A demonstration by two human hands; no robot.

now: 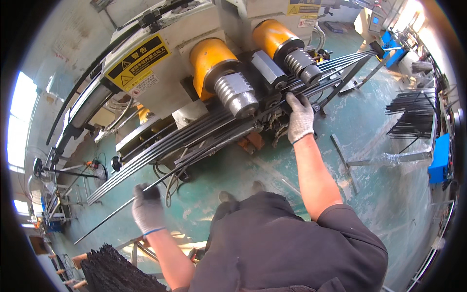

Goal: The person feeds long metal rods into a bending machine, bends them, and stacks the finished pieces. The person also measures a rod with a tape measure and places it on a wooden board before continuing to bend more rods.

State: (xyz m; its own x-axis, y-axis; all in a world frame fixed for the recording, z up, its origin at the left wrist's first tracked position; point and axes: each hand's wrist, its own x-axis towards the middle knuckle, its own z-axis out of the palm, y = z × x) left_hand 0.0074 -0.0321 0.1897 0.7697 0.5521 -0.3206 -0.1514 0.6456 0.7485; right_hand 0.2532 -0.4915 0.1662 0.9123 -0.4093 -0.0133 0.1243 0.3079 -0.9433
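Observation:
A long thin metal rod (109,217) slants from the lower left up to the machine. My left hand (148,210), in a pale knit glove with dark fingertips, is closed around it near its low end. My right hand (300,118), gloved alike, reaches up to the front of the machine. Its fingers are curled over the dark rod by the bars, and part of the grip is hidden. Several parallel metal bars (141,171) lie along the machine just beyond the rod. Above them, two orange cylinders (208,54) carry thick coiled springs (235,91).
The large pale machine (170,68) bears yellow and black warning labels. Bundled dark rods (411,114) rest on a rack at the right, near a blue box (439,158). Another dark bundle (113,270) lies at the lower left. Cables (171,190) hang below the bars.

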